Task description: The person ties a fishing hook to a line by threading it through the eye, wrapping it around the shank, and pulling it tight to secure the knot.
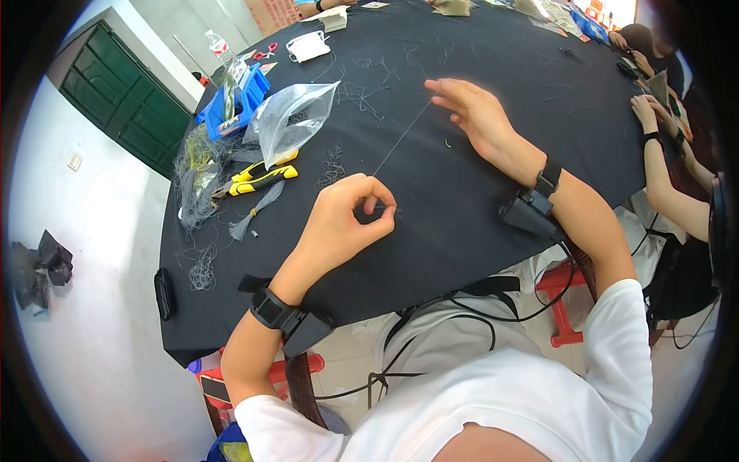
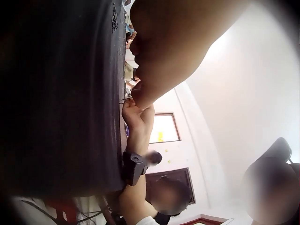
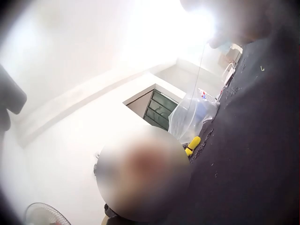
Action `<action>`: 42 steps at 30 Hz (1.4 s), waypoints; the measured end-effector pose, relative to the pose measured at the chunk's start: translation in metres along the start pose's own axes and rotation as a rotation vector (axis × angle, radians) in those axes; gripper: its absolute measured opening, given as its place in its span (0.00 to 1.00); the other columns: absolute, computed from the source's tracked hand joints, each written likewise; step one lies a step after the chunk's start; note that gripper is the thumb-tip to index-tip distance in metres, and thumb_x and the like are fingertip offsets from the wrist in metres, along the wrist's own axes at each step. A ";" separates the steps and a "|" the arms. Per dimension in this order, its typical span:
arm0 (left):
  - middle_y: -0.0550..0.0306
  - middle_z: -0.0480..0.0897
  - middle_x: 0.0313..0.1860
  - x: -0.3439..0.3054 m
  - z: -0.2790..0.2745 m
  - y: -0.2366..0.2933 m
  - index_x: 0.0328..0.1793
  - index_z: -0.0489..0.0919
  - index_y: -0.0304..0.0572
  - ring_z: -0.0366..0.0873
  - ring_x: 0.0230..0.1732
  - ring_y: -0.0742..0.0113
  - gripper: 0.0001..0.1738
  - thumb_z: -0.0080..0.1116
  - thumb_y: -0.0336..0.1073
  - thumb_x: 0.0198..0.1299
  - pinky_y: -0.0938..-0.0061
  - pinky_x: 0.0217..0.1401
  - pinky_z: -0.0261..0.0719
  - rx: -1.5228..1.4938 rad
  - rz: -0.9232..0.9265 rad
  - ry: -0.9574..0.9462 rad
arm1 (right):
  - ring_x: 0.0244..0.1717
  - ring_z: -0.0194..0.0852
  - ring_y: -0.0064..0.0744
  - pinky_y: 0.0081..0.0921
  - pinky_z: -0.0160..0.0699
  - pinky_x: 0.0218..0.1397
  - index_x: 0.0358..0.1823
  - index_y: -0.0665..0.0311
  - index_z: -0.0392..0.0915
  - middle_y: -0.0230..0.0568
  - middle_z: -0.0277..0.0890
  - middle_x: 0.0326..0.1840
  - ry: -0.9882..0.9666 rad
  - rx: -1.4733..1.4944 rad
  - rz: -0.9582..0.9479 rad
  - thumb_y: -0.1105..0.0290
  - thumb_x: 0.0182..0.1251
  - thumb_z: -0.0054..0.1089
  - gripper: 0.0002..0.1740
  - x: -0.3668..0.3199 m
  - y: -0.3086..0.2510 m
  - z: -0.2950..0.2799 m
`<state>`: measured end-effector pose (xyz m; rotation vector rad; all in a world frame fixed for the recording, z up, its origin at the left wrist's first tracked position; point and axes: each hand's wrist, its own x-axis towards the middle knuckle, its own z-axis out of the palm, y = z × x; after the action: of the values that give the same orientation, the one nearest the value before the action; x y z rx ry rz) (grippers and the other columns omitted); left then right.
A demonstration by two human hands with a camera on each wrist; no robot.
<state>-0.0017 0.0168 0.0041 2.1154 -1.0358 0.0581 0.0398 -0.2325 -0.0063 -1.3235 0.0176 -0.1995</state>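
Note:
A thin grey thread [image 1: 402, 140] runs in a straight slanting line between the two hands, above the black cloth. My left hand [image 1: 339, 219] pinches it, with thumb and index finger meeting in a ring. Farther out, my right hand [image 1: 489, 123] has the thread's other end at its fingertips, the fingers fairly long and close together. In the left wrist view the right hand [image 2: 138, 122] appears beyond the left hand [image 2: 173, 51]. Dark blur covers most of the right hand in its own wrist view, where the thread [image 3: 200, 65] descends past a plastic bag.
Yellow-and-black pliers [image 1: 262, 179], a clear plastic bag [image 1: 289, 123], a blue bin [image 1: 246, 100] and tangled grey threads [image 1: 202, 173] lie to the left. Red scissors [image 1: 265, 51] and a white mask [image 1: 308, 46] sit farther back. Another person's arms [image 1: 666, 169] rest at the right edge.

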 end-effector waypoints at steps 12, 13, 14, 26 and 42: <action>0.60 0.74 0.26 0.004 -0.003 0.007 0.28 0.79 0.41 0.73 0.31 0.67 0.07 0.63 0.25 0.41 0.76 0.33 0.70 0.112 0.149 0.297 | 0.26 0.69 0.16 0.12 0.63 0.27 0.32 0.60 0.72 0.32 0.73 0.26 -0.419 -0.215 -0.162 0.63 0.67 0.47 0.10 -0.014 -0.003 0.015; 0.60 0.75 0.28 0.004 -0.004 0.007 0.28 0.79 0.41 0.74 0.34 0.66 0.07 0.64 0.25 0.40 0.75 0.36 0.71 0.146 0.174 0.332 | 0.25 0.68 0.16 0.13 0.65 0.28 0.31 0.62 0.71 0.31 0.72 0.25 -0.492 -0.296 -0.211 0.65 0.67 0.44 0.11 -0.021 -0.006 0.020; 0.60 0.76 0.30 0.003 -0.005 0.007 0.28 0.80 0.42 0.75 0.36 0.65 0.08 0.64 0.24 0.39 0.74 0.38 0.71 0.180 0.196 0.365 | 0.25 0.66 0.15 0.14 0.66 0.28 0.30 0.63 0.69 0.30 0.70 0.23 -0.577 -0.305 -0.243 0.66 0.68 0.44 0.10 -0.027 -0.008 0.024; 0.67 0.82 0.44 0.004 -0.011 0.012 0.27 0.81 0.46 0.76 0.44 0.65 0.09 0.68 0.26 0.36 0.73 0.44 0.71 0.462 0.523 0.418 | 0.21 0.63 0.21 0.19 0.61 0.24 0.26 0.67 0.69 0.34 0.71 0.25 -0.736 -0.543 -0.642 0.80 0.53 0.48 0.01 -0.043 -0.006 0.030; 0.68 0.82 0.34 0.003 -0.010 0.014 0.28 0.82 0.46 0.76 0.40 0.68 0.10 0.69 0.26 0.35 0.75 0.40 0.70 0.502 0.574 0.451 | 0.21 0.61 0.20 0.18 0.59 0.24 0.25 0.67 0.69 0.33 0.70 0.24 -0.725 -0.541 -0.635 0.79 0.53 0.49 0.02 -0.043 -0.004 0.030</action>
<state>-0.0067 0.0156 0.0210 1.9972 -1.4007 1.1196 0.0004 -0.1980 0.0008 -1.8453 -1.0334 -0.2478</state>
